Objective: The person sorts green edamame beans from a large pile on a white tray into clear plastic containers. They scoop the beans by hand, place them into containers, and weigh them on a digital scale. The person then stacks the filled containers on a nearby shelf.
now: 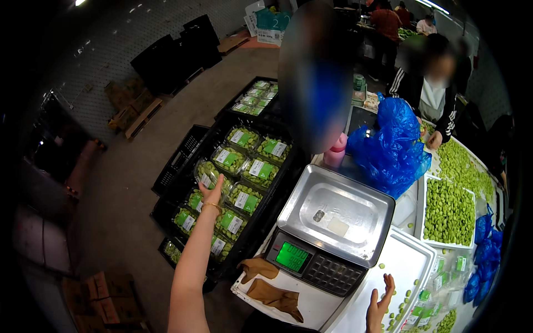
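My left hand (pixel 212 192) grips a clear plastic clamshell (pixel 205 171) of green shelled beans, likely broad beans, over the black plastic crate (pixel 275 189). The clamshell is tilted, and my fingers cover part of its label. Rows of similar labelled packs (pixel 260 170) fill the crate around it. My right hand (pixel 381 301) holds nothing, its fingers apart above a white tray (pixel 402 245) with a few loose beans. Between my hands stands a digital scale (pixel 287 257) with a lit green display; its steel pan (pixel 333 212) carries no pack.
Brown gloves (pixel 275 293) lie by the scale. Behind it are a pink bottle (pixel 334 155) and blue plastic bags (pixel 391 145). A white tray of beans (pixel 449 212) stands at right, below a co-worker's hand (pixel 435 140). A blurred person (pixel 320 83) stands beyond the crate.
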### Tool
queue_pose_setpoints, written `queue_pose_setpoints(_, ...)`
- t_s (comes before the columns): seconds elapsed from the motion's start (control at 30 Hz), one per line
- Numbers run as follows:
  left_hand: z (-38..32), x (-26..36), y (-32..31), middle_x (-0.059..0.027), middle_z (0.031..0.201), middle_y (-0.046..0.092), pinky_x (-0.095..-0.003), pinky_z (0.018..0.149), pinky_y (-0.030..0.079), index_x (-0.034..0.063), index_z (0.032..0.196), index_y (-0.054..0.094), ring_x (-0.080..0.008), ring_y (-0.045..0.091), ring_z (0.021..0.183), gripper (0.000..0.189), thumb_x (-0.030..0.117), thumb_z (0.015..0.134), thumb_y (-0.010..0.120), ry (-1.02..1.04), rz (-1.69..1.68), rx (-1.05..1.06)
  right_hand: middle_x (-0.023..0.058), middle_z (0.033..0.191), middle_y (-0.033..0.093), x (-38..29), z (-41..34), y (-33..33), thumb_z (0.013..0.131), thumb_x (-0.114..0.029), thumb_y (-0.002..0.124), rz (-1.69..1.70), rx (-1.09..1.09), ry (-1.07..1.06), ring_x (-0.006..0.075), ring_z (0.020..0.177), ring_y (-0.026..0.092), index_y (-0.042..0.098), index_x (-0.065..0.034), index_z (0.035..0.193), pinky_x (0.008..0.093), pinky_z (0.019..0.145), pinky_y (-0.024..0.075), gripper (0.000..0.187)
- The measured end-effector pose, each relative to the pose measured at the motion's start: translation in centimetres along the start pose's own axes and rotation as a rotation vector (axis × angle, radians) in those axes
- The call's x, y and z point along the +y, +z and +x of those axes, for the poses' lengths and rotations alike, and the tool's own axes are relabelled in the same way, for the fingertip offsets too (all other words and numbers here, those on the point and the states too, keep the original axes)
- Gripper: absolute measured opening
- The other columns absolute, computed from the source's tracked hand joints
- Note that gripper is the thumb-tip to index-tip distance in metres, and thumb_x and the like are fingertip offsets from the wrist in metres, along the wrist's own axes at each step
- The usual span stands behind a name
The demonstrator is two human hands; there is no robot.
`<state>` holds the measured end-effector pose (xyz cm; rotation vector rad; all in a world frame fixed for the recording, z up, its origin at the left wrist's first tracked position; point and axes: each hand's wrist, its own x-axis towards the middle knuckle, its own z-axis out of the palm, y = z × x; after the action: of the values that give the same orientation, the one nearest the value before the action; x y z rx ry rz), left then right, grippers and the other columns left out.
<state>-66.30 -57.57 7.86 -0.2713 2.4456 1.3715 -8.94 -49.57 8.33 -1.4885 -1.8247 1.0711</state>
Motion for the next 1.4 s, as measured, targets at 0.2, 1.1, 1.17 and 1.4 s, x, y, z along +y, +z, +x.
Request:
queue_pose_setpoints(0.2,7.1,-1.5,1.5,-0.0208,0.157,0.018,-0.0547,0.111,0.027,0.0119,0.150,0.031,-0.0384,0.018,0.144,0.099,0.071,0.076,0.062,0.168,0.483,-0.102,0.0188,0.130,0.051,2.1,-2.5,-0.7,0.079,0.000,0.059,0.034,-0.015,-0.048,0.0330,0.123,0.047,0.047,0.0026,0.130,0.0412,0.107,0.0335,0.052)
queue_pose_setpoints(1.1,-40.3,-0.4,45.6,-0.0202,0.100,0.069,-0.0423,0.087,0.053,0.0021,0.099,0.071,-0.0362,0.066,0.097,0.035,0.030,0.078,0.071,1.450,1.173,-0.863,0.0076,0.092,0.060,8.9,-12.9,-1.4,0.078,-0.004,0.064,-0.260,0.390,-0.035,0.0258,0.081,0.058,0.065,-0.0060,0.099,0.0350,0.072,0.0472,0.021)
queue_pose_setpoints(1.17,-41.3,2.1,45.8,-0.0202,0.090,0.070,-0.0428,0.081,0.054,0.0033,0.088,0.071,-0.0367,0.067,0.089,0.025,0.023,0.074,0.070,1.588,1.057,-0.831,0.0076,0.092,0.060,9.0,-13.0,-1.6,0.078,-0.005,0.064,-0.259,0.404,-0.024,0.0254,0.082,0.058,0.065,-0.0055,0.099,0.0345,0.073,0.0475,0.021)
queue_pose_setpoints(1.4,-44.9,7.4,31.3,-0.0145,0.064,0.057,-0.0364,0.054,0.046,0.0013,0.069,0.052,-0.0318,0.057,0.057,0.014,0.006,0.072,0.065,1.790,0.506,-1.141,0.0108,0.096,0.059,9.5,-13.6,-2.1,0.080,0.000,0.061,-0.134,0.412,0.033,0.0284,0.086,0.058,0.063,-0.0024,0.101,0.0361,0.077,0.0479,0.022)
